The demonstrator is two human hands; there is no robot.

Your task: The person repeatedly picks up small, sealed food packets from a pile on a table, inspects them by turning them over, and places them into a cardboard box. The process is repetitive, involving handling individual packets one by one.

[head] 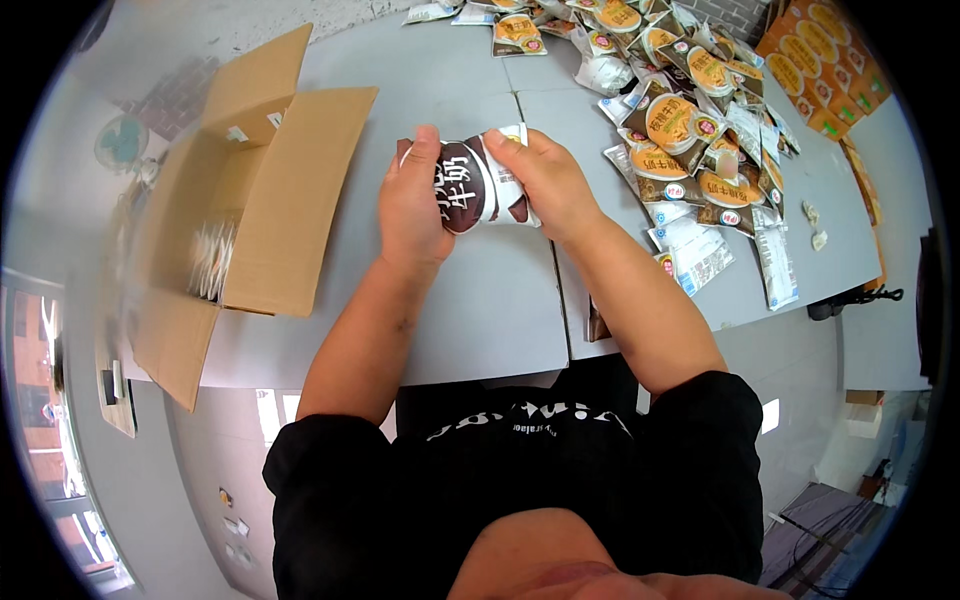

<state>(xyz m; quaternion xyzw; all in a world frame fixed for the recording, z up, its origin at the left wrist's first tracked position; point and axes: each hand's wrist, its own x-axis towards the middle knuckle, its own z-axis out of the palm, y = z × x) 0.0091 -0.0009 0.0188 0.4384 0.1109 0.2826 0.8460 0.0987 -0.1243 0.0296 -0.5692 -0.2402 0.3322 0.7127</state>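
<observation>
A dark brown and white milk pouch (pixel 469 184) is held between both hands above the grey table (pixel 480 300). My left hand (pixel 412 195) grips its left end, thumb on top. At the other end my right hand (pixel 551 180) pinches it, thumb across the white part. The fingers beneath the pouch are hidden. To the left stands an open cardboard box (pixel 289 210) with its flaps spread; several white pouches (pixel 212 259) stand on edge inside it. On the right lies a heap of brown, orange and white milk pouches (pixel 671 124).
Orange printed cartons (pixel 821 67) stand beyond the table at the far right. Crumpled scraps (pixel 814 225) lie near the table's right edge. A seam (pixel 555 285) runs between the tabletops. One brown pouch (pixel 598 322) shows partly below my right forearm.
</observation>
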